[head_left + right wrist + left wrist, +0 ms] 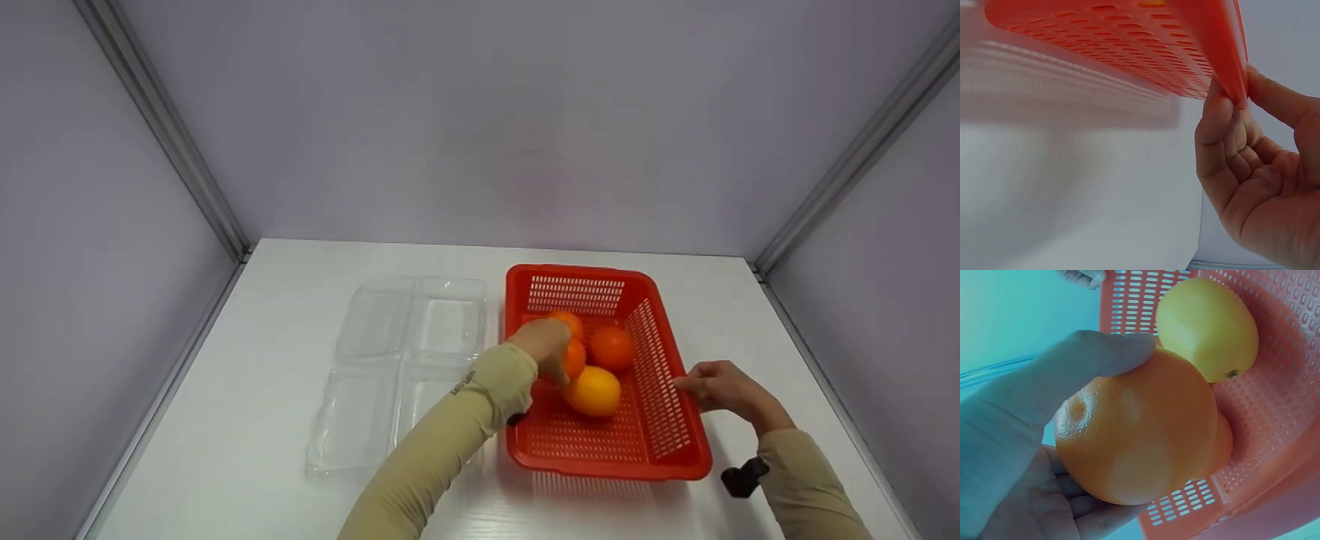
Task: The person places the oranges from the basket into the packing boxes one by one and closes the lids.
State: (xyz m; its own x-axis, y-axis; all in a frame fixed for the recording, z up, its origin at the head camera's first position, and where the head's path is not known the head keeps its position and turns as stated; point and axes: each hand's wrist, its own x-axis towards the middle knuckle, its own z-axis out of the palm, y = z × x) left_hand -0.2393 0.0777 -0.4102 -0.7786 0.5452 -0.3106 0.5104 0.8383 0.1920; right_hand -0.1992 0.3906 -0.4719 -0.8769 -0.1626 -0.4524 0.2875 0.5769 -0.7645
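Note:
My left hand (546,346) reaches into a red plastic basket (607,470) and grips an orange (1140,433), thumb over its top and fingers beneath. A yellow-orange fruit (592,392) lies just on the near side of it. Two more oranges sit close by, one orange (612,348) to the right and another orange (568,322) behind, partly covered by the hand. At the basket's right rim, my right hand (724,386) pinches the edge between thumb and fingers. In the right wrist view, the basket's slotted underside (1129,34) shows above the table.
Left of the basket, a clear plastic container (360,412) with several compartments lies on the white table (225,420); my left forearm crosses over part of it. Pale panels (525,150) stand behind and on both sides.

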